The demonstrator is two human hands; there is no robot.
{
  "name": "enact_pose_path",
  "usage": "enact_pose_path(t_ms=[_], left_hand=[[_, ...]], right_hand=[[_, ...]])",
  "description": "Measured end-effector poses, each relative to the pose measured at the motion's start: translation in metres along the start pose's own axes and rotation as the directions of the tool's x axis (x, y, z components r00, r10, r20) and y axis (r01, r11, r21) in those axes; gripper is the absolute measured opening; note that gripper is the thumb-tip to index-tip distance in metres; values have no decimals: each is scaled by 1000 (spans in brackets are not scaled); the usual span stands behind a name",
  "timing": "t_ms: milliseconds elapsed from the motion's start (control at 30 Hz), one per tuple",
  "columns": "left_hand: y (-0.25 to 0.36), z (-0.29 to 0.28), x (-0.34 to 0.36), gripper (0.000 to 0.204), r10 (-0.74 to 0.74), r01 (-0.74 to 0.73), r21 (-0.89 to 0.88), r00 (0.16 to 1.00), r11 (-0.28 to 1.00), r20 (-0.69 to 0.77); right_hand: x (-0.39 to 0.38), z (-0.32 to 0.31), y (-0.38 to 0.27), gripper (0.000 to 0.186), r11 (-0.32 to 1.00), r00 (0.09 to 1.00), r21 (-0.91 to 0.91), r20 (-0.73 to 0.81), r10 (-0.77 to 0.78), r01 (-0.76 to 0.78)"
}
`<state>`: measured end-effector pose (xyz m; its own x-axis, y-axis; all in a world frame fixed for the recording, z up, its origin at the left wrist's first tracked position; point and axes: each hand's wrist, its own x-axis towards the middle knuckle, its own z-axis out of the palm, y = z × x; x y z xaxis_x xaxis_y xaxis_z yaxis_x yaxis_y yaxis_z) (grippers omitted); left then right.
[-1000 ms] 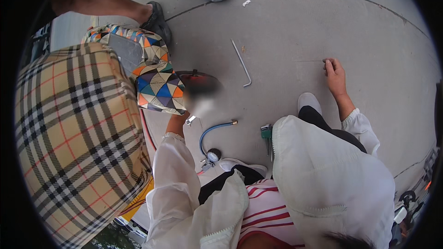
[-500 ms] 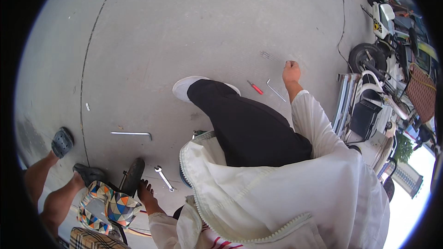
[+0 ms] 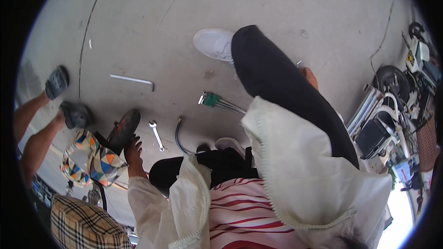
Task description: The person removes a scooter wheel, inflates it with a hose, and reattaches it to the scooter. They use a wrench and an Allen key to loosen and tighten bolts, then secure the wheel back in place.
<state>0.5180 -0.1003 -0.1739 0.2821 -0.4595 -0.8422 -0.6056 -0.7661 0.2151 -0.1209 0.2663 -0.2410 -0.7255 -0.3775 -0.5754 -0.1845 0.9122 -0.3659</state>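
Note:
My left hand (image 3: 134, 153), in deep shade, is beside a black tyre (image 3: 124, 129). Its fingers look spread, and I cannot tell whether they touch the rubber. A combination spanner (image 3: 157, 136) lies to its right on the concrete. My right hand (image 3: 311, 79) reaches down beyond my black trouser leg (image 3: 281, 74), which hides most of its fingers. Next to its fingertips a short metal end of a hex key (image 3: 298, 62) shows; whether the hand grips it is unclear. A green holder with several long metal keys (image 3: 212, 99) and a large L-shaped hex key (image 3: 133, 79) lie on the floor.
A dark curved hose (image 3: 178, 133) lies near the spanner. At left are another person's legs in dark clogs (image 3: 57, 82), a patterned bag (image 3: 108, 163) and a checked bag (image 3: 85, 221). Parked scooters (image 3: 392, 110) line the right side. My white shoe (image 3: 212, 44) is ahead.
My view has shifted and turned. My right hand, a fist in full view before, is now mostly behind my leg. The green holder and hose have come into view; the red-handled screwdriver is hidden.

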Motion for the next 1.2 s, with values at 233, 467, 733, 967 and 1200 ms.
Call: enact_pose_path(t_ms=[233,467,733,967,1200], left_hand=[[-7,12,13,49,-7,7,-45,1000,999,6],[-18,32,10,45,119,-122,-43,991,992,-66],[-51,-34,-111,48,228,-217,461,973,861,31],[-225,-73,-197,46,47,-6,96,897,995,-439],[-376,80,-262,38,-197,154,-124,819,980,-538]], right_hand=[[15,-37,52,30,972,994,-232,111,1,25],[77,-79,-206,29,889,884,-17,-95,-457,458],[-102,57,-555,42,154,-87,392,534,-841,907],[-224,239,-546,59,61,-640,789,539,-548,612],[-303,244,-531,63,-189,-484,570,426,-765,800]])
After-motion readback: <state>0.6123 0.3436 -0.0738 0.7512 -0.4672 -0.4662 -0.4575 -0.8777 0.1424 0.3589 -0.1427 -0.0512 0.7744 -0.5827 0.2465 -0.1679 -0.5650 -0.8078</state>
